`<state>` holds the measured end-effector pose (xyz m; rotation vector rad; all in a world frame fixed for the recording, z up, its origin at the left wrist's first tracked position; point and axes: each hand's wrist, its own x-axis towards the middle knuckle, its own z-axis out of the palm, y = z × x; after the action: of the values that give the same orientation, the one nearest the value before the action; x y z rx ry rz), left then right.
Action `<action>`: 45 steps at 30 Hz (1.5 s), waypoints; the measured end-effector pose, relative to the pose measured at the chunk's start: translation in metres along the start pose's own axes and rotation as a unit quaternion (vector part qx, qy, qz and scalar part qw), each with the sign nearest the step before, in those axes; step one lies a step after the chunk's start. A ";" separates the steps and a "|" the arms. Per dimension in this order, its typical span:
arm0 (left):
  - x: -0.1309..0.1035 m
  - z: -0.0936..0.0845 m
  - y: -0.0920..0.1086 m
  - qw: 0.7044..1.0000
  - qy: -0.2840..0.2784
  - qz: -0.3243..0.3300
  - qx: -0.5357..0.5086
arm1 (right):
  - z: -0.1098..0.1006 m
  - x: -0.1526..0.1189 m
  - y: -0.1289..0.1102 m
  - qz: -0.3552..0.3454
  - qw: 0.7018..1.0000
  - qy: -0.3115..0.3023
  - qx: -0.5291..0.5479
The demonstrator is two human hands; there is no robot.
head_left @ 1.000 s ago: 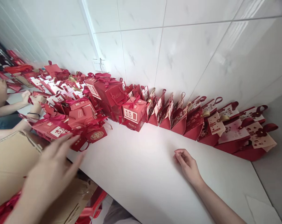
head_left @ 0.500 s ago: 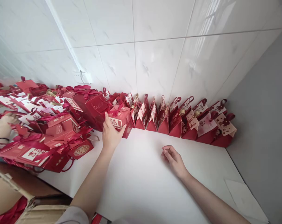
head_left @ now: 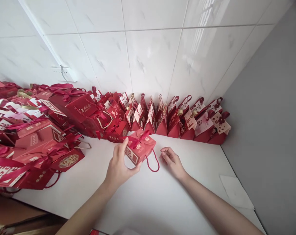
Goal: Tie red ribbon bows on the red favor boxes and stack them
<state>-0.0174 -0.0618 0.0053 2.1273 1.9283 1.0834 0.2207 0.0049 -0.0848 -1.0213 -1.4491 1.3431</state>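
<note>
A red gift box (head_left: 144, 148) with a ribbon bow on top and a red rope handle hanging to its right is in my left hand (head_left: 121, 164). The thumb and fingers grip its left side, tilting it a little above the white table. Close to the handle, apart from the box, my right hand (head_left: 172, 161) hovers with its fingers curled and pressed together; nothing shows in it. Behind both hands a row of small triangular red gift boxes (head_left: 172, 122) with ribbon loops lines the wall.
Piled red gift boxes (head_left: 37, 143) with bows cover the left of the white table (head_left: 148, 202). A larger red box (head_left: 81, 107) stands at their back. Cardboard (head_left: 20, 212) sits at the lower left, a white sheet (head_left: 236, 191) at the right. A grey panel (head_left: 265, 124) bounds the right side.
My left hand has drawn the gift box away from the back row, toward me and to the right. My right hand stays curled. The view has swung right.
</note>
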 end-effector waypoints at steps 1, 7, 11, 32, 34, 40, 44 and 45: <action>-0.007 0.007 -0.002 1.000 -0.023 -0.007 0.000 | 0.000 0.000 0.000 -0.001 1.000 0.002 0.000; -0.031 0.026 0.000 0.993 -0.076 -0.086 0.038 | -0.002 -0.001 -0.003 -0.012 1.000 0.023 0.007; -0.031 -0.005 0.027 0.957 -0.223 -0.163 -0.085 | -0.003 -0.002 -0.005 -0.022 0.997 0.068 0.008; 0.085 0.014 0.011 0.947 -0.253 0.058 -0.190 | -0.016 -0.022 -0.079 -0.091 0.974 -0.057 -0.201; 0.080 0.004 0.017 0.935 -0.295 0.024 -0.195 | -0.023 -0.010 -0.082 -0.083 0.977 -0.045 -0.190; 0.067 -0.015 0.017 0.903 -0.346 -0.038 -0.252 | -0.036 0.013 -0.116 -0.095 0.973 0.007 -0.210; 0.077 -0.012 0.010 0.939 -0.279 0.061 -0.193 | -0.019 -0.007 -0.151 -0.077 0.940 -0.159 -0.291; 0.082 -0.010 0.009 0.936 -0.285 0.097 -0.181 | -0.011 -0.014 -0.155 -0.097 0.919 -0.194 -0.329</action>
<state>-0.0182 0.0053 0.0537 2.1273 1.1819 0.6620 0.2351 -0.0166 0.0688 -1.0066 -2.3362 0.9509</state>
